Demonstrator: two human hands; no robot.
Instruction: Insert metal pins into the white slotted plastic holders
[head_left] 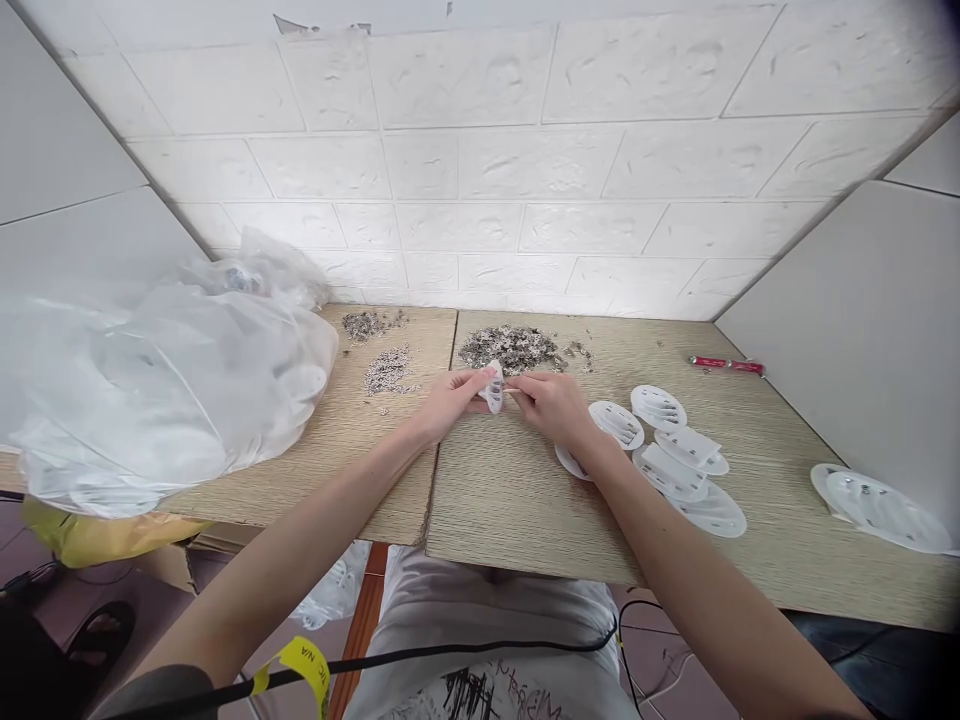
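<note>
My left hand (450, 400) is closed on a small white round plastic disc (494, 386), held on edge just above the wooden table (510, 500). Touching the same disc from the right, my right hand (551, 405) has its fingers pinched; whether they hold a small metal part I cannot tell. Directly behind both hands lies a heap of tiny grey metal parts (510, 348).
Several white discs (675, 455) lie right of my right hand, and two more (881, 508) sit at the far right edge. A big clear plastic bag (157, 390) fills the left side. Smaller metal piles (386, 370) lie beside it. A red pen (726, 365) rests near the wall.
</note>
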